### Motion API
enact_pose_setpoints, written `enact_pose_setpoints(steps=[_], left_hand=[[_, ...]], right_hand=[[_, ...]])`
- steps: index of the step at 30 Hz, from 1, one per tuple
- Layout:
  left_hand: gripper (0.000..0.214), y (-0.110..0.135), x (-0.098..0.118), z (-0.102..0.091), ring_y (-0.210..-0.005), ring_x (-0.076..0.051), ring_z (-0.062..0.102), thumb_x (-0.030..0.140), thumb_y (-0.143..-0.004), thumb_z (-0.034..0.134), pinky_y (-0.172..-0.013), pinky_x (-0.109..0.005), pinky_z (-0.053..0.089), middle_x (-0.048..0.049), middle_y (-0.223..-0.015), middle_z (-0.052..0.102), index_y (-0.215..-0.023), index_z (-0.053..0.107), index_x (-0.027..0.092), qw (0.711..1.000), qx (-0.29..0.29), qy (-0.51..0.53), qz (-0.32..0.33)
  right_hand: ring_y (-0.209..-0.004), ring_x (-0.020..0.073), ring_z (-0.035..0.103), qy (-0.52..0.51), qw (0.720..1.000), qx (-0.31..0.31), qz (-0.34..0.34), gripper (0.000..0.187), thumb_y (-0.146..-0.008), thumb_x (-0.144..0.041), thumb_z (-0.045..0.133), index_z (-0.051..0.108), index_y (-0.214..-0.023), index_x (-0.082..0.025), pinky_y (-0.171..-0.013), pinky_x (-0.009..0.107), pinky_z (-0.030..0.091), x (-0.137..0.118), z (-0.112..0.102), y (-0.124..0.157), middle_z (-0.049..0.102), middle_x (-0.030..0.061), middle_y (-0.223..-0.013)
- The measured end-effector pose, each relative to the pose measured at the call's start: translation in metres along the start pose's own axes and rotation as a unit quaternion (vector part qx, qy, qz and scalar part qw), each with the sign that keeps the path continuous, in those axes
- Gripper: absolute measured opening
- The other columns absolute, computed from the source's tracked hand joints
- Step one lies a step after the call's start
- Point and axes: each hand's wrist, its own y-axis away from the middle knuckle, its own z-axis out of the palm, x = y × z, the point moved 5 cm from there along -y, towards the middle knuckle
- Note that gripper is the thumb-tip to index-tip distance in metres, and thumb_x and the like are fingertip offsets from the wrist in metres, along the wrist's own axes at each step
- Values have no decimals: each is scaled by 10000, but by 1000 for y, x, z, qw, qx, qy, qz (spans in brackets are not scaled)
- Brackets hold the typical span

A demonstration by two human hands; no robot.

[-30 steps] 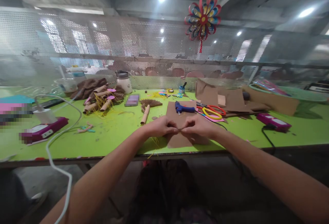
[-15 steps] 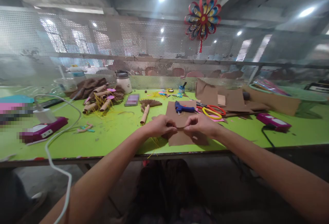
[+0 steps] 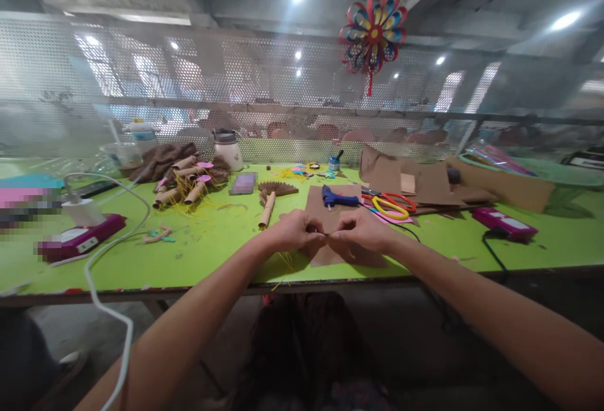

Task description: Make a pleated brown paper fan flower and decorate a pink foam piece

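Note:
My left hand (image 3: pixel 295 231) and my right hand (image 3: pixel 358 232) meet over the front of the green table (image 3: pixel 198 241). Both pinch the near part of a brown paper sheet (image 3: pixel 325 209) lying flat there, fingers closed on its folded edge. A blue glue gun (image 3: pixel 337 197) rests on the far end of the same sheet. Thin yellow strands (image 3: pixel 284 262) trail from under my left hand toward the table's front edge.
Scissors with red and yellow handles (image 3: pixel 391 204) lie right of the glue gun. Brown paper rolls (image 3: pixel 182 187) and a pleated brown fan (image 3: pixel 278 189) sit to the left, loose brown cardboard sheets (image 3: pixel 415 181) to the right. A white cable (image 3: pixel 101 253) hangs off the front left. A perforated screen (image 3: pixel 283 84) backs the table.
My hands moved slightly apart along the paper edge half a second ago, then came back together with the pinch. The paper's near edge has shifted a little under them.

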Motion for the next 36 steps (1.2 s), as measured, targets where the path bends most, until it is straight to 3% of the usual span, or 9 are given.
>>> enact_pose_setpoints(steps=[7,11,19,24,30,33,36], left_hand=[[284,-1,-2,7,-487,-93,508,405,-801,500,-490,-191,342,3,-559,591,-756,595,142,996,-55,62,-17],[309,-4,-4,5,-540,-93,503,420,-797,515,-514,-189,343,-1,-615,604,-790,640,138,998,-29,50,10],[319,-3,0,3,-533,-85,451,396,-818,488,-504,-187,308,12,-580,565,-801,653,124,999,-6,34,38],[317,-3,5,2,-560,-93,473,390,-824,475,-513,-189,313,4,-612,576,-810,653,128,998,6,33,47],[312,-2,-2,6,-497,-88,498,422,-817,490,-499,-187,333,13,-545,570,-785,627,143,998,-32,55,10],[366,-2,-9,5,-483,-92,524,465,-817,484,-502,-189,357,10,-516,560,-701,597,137,994,-35,99,-7],[395,-1,-10,0,-472,-90,531,498,-803,503,-485,-186,362,7,-515,560,-675,584,133,987,-40,154,-8]], right_hand=[[-589,129,517,34,998,45,-19,146,-667,-269,649,636,-601,-140,-536,236,384,8,1,-3,600,10,-591],[-634,139,536,88,991,77,-59,120,-686,-259,643,681,-649,-152,-567,242,385,4,4,-5,629,24,-656],[-626,147,554,72,996,13,-40,213,-737,-324,595,681,-665,-143,-570,247,399,10,-7,1,649,28,-653],[-613,140,533,88,994,33,-60,207,-745,-300,572,671,-645,-148,-553,244,381,12,-13,3,635,22,-636],[-638,147,540,97,992,59,-54,179,-741,-275,566,671,-663,-153,-587,255,389,12,-7,7,640,23,-661],[-642,144,532,67,995,60,-45,184,-734,-290,586,685,-677,-147,-601,264,393,15,-10,7,638,27,-670],[-611,128,523,-78,996,49,-14,239,-742,-347,606,701,-796,-135,-602,270,415,18,-17,8,623,27,-656]])
